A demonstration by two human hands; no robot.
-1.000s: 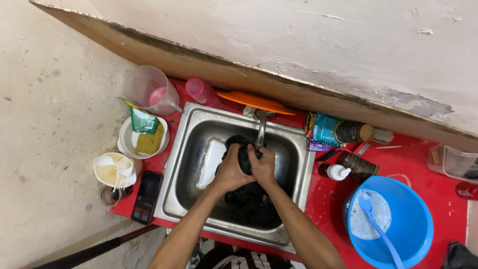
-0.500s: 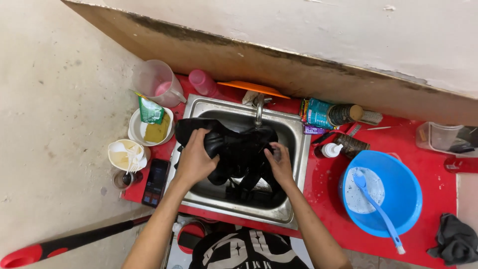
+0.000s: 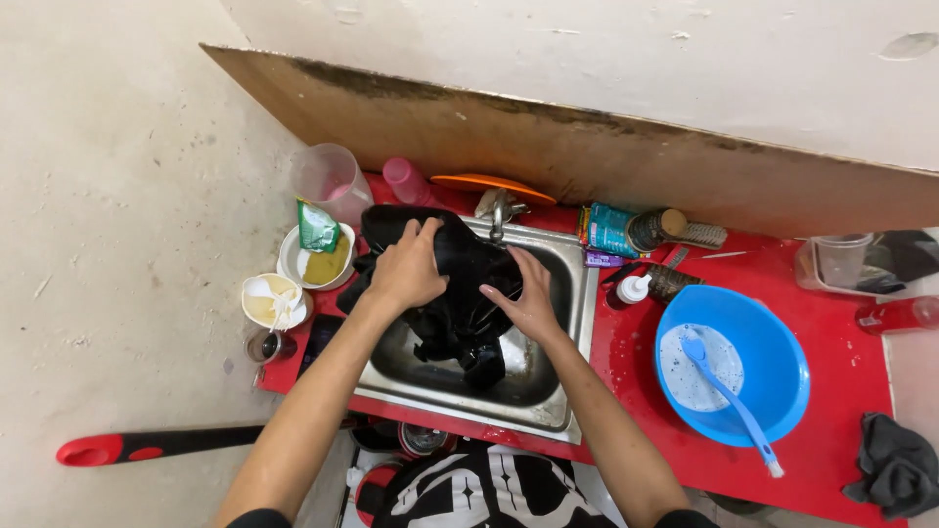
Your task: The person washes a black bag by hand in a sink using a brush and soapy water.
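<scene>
A wet black cloth [image 3: 460,293] hangs over a steel sink [image 3: 548,411], lifted up toward the sink's left rim. My left hand [image 3: 406,264] grips the cloth's upper left part. My right hand [image 3: 528,293] lies against the cloth's right side with fingers spread on it. A tap [image 3: 497,210] stands at the sink's back edge, just beyond the cloth.
On the red counter [image 3: 831,411] a blue basin [image 3: 773,372] holds a blue brush [image 3: 729,401]. Bowls [image 3: 313,259], a clear jug [image 3: 328,176], a pink bottle [image 3: 406,181], bottles [image 3: 655,230] and a dark rag [image 3: 895,464] surround the sink. A red-handled tool [image 3: 147,445] lies on the floor.
The cloth went from bunched under the tap to spread and lifted toward the left rim. My hands moved apart, the left one up and left.
</scene>
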